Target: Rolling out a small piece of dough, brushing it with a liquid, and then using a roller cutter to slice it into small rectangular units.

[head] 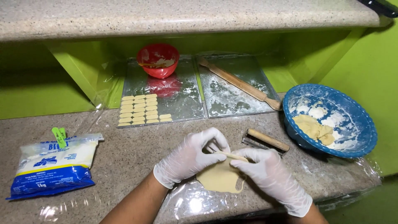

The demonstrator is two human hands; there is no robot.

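On the near edge of the speckled counter (137, 153), right of a flour bag (54, 164), the gloved left hand (188, 157) and right hand (269, 176) pinch the far rim of a pale, thin dough sheet (219, 178); its folded edge runs left-right, smooth and yellowish

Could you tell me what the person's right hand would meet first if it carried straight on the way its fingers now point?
The white-gloved right hand points up-left, so it would probably meet the white-gloved left hand first, just across the folded edge of the flat pale-yellow dough sheet both pinch.
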